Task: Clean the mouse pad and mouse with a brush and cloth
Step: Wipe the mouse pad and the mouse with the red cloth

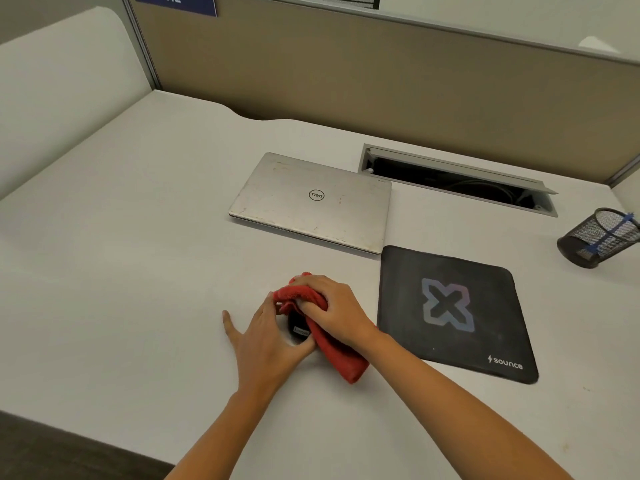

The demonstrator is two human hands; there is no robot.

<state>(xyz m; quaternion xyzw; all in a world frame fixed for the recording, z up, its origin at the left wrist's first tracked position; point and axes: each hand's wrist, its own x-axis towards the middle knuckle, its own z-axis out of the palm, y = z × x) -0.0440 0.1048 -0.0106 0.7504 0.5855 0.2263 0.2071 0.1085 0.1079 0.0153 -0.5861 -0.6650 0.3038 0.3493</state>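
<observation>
A small black mouse (298,330) sits on the white desk (138,271), mostly covered. My right hand (337,308) grips a red cloth (332,351) and presses it over the top of the mouse. My left hand (266,336) cups the mouse from the left, thumb and forefinger curled round its near side, the other fingers spread on the desk. The black mouse pad (450,313) with a pale X logo lies flat to the right, apart from both hands. A blue-handled brush (611,233) leans in a mesh cup at the far right.
A closed silver laptop (311,202) lies behind the hands. An open cable tray (457,180) is set in the desk behind the pad. The black mesh cup (599,237) stands near the right edge. A partition wall (346,71) closes the back.
</observation>
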